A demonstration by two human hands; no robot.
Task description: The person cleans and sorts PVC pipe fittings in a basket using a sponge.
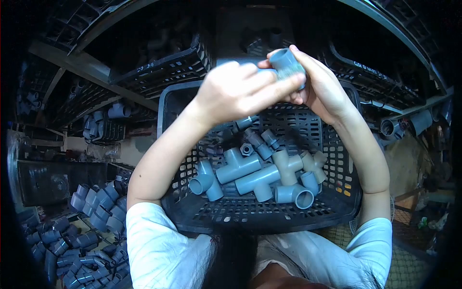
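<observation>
Above a black plastic crate (262, 222), a grey pipe fitting (283, 60) is held up with its round mouth showing. My right hand (323, 85) wraps round it from the right side. My left hand (236, 91), slightly blurred, reaches across with curled fingers, its thumb pressed along the fitting's lower part. The far side of the fitting is hidden by my fingers. Inside the crate lie several grey fittings, among them a tee (238, 166), an elbow (296, 195) and a beige cross fitting (287, 167).
Shelves with black crates, one at the left (159, 72) and one at the right (380, 77), stand in front of me. A large heap of grey fittings (82, 255) lies at lower left. More wide fittings (392, 127) sit on the right shelf.
</observation>
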